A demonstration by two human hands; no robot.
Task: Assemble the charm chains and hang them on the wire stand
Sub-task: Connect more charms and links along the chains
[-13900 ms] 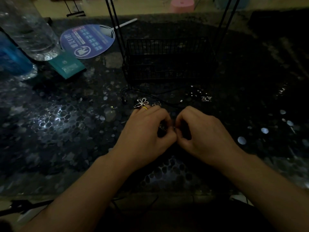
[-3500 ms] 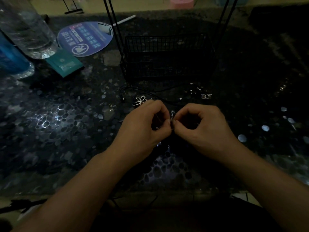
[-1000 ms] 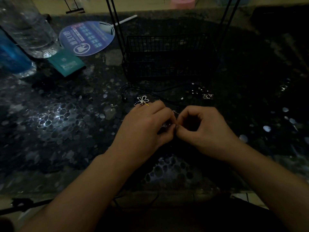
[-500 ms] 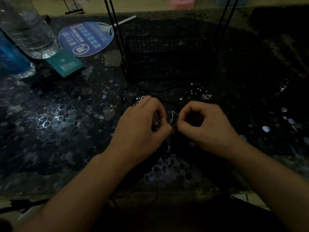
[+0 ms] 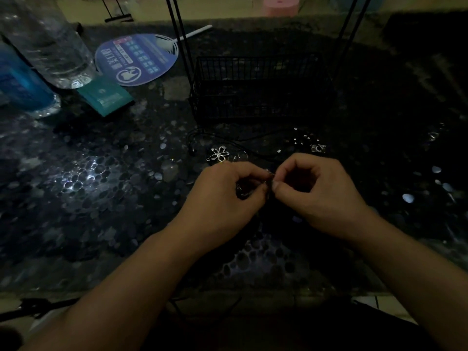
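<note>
My left hand [image 5: 222,198] and my right hand [image 5: 319,193] meet fingertip to fingertip over the dark table, both pinching a small charm chain [image 5: 269,179] that is mostly hidden between them. A silver flower charm [image 5: 218,153] lies on the table just beyond my left hand. A small square charm [image 5: 318,148] and several tiny metal bits [image 5: 301,139] lie beyond my right hand. Thin black cords [image 5: 228,136] run across the table in front of the black wire stand [image 5: 260,89], whose basket base sits at centre back with upright rods rising out of view.
A clear water bottle [image 5: 50,41] and a blue bottle [image 5: 20,82] stand at the far left. A teal packet [image 5: 106,96] and a round blue hand fan [image 5: 138,59] lie behind them. A pink object [image 5: 279,5] sits past the table's far edge.
Over the last second my hands have stayed together at the same spot, the fingers shifting slightly on the chain. The flower charm, covered half a second ago, shows again beyond my left hand.
</note>
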